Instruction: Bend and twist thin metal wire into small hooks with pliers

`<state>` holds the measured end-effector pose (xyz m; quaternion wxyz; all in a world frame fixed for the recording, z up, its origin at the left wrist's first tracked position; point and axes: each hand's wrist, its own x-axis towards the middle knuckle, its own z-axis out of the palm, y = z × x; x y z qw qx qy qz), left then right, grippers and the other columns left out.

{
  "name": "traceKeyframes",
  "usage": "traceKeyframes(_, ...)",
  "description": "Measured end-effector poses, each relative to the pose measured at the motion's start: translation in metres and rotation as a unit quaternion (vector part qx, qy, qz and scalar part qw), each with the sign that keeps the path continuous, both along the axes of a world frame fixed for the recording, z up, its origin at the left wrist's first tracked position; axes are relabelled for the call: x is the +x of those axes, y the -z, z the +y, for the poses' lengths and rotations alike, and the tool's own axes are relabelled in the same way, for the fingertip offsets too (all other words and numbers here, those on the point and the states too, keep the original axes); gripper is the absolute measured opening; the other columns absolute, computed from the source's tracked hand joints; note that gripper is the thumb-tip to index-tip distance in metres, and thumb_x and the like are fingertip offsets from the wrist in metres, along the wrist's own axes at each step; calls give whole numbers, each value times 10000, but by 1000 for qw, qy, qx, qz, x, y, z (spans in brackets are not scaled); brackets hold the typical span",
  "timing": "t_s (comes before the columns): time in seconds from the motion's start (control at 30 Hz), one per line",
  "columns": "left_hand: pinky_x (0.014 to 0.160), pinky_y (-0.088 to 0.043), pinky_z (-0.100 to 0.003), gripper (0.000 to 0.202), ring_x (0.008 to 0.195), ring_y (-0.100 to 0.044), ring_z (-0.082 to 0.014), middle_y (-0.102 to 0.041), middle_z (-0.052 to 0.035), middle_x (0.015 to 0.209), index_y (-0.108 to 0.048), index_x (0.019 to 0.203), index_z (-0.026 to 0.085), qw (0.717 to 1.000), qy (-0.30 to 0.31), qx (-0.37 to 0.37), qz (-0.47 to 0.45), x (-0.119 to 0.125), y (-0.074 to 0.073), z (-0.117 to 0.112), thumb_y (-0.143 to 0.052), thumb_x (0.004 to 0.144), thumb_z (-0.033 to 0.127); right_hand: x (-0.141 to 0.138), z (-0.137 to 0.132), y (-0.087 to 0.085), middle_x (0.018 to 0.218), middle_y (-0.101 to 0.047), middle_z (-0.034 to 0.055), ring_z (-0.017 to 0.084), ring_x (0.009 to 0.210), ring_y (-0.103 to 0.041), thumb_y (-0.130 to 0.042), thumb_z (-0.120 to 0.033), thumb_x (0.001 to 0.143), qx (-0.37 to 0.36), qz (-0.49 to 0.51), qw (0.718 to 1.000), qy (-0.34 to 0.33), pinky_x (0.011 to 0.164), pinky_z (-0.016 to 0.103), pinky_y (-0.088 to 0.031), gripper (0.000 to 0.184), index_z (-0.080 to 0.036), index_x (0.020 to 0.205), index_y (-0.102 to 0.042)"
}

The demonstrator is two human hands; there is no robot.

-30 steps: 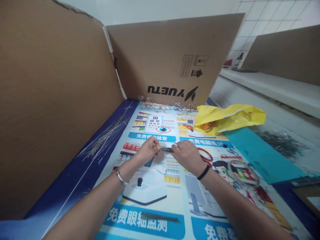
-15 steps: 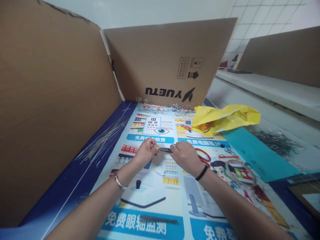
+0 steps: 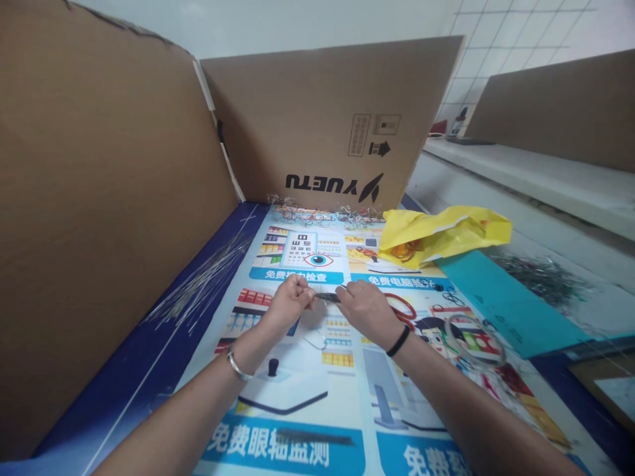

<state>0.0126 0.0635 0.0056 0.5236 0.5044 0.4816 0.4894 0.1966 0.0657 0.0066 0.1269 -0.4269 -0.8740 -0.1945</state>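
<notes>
My right hand (image 3: pixel 364 307) is closed around a pair of dark metal pliers (image 3: pixel 326 297), whose narrow jaws point left. Its palm and fingers hide most of the tool. My left hand (image 3: pixel 290 304) is closed in a pinch right at the tip of the jaws. A thin bent wire (image 3: pixel 317 344) curves below the two hands; whether it runs into the left fingers I cannot tell. Red looped handles (image 3: pixel 403 307) show just beyond the right hand, and I cannot tell whether they belong to the tool it holds.
Straight thin wires (image 3: pixel 198 284) lie in a bundle at left. Wire scraps (image 3: pixel 357 217) line the upright cardboard (image 3: pixel 317 125). On the right are a yellow bag (image 3: pixel 456 231), a teal sheet (image 3: pixel 510 304), a tangled wire heap (image 3: pixel 540 277) and a wire coil (image 3: pixel 473 340).
The whole view has shifted slightly to the left. Both hands keep the same pose at the jaw tip, with no other visible difference.
</notes>
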Motion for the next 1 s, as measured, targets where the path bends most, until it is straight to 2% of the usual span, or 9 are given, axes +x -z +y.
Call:
traceKeyframes(0.1, 535, -395, -205, 176, 483, -517, -85, -565, 53, 530, -403, 750, 194, 1000, -1, -6, -7, 1, -1, -1, -569, 693, 185, -1, 0, -1, 743, -572, 72, 189, 724, -481, -486, -263, 852, -27, 8, 1000, 4, 627, 292, -267, 154, -161, 815, -596)
traceKeyframes(0.2, 535, -384, -199, 173, 491, -522, -86, -575, 45, 530, -412, 759, 194, 1000, -4, -10, -4, 1, 0, -2, -575, 703, 205, -2, 1, 1, 759, -595, 64, 167, 736, -514, -459, -343, 873, -91, 55, 994, 17, 630, 266, -292, 234, -168, 821, -606)
traceKeyframes(0.37, 508, -351, -187, 188, 491, -527, -87, -587, 32, 530, -417, 742, 192, 1000, 3, -16, -23, -1, -1, -4, -597, 701, 231, -2, 4, 3, 745, -615, 16, 116, 658, -534, -440, -425, 865, -235, 143, 961, 33, 550, 211, -280, 300, -194, 761, -600)
traceKeyframes(0.5, 499, -341, -188, 201, 468, -506, -83, -580, 34, 513, -416, 741, 191, 999, -1, -26, -30, 0, -4, -5, -607, 689, 225, -1, 4, -1, 708, -597, 2, 115, 627, -524, -431, -449, 855, -287, 185, 940, 32, 533, 207, -276, 334, -193, 715, -592)
traceKeyframes(0.63, 505, -348, -191, 219, 486, -519, -87, -579, 33, 529, -412, 742, 190, 997, 4, -41, -58, 0, -4, -4, -620, 677, 217, -1, 3, -6, 698, -590, 5, 120, 628, -519, -433, -464, 848, -302, 196, 932, 32, 529, 208, -281, 355, -187, 698, -597)
traceKeyframes(0.77, 530, -369, -194, 212, 524, -542, -87, -595, 28, 591, -408, 759, 192, 996, 8, -41, -74, -2, -2, -4, -607, 689, 205, -1, 3, -5, 720, -596, 6, 117, 640, -523, -427, -459, 854, -296, 186, 937, 25, 537, 207, -292, 350, -189, 713, -599)
traceKeyframes(1.0, 531, -371, -202, 197, 505, -528, -92, -564, 46, 532, -401, 748, 195, 999, -13, -28, -19, 1, -7, -5, -589, 690, 195, -2, 2, -2, 768, -608, 38, 141, 752, -547, -437, -417, 868, -190, 112, 975, 35, 629, 221, -334, 301, -182, 779, -604)
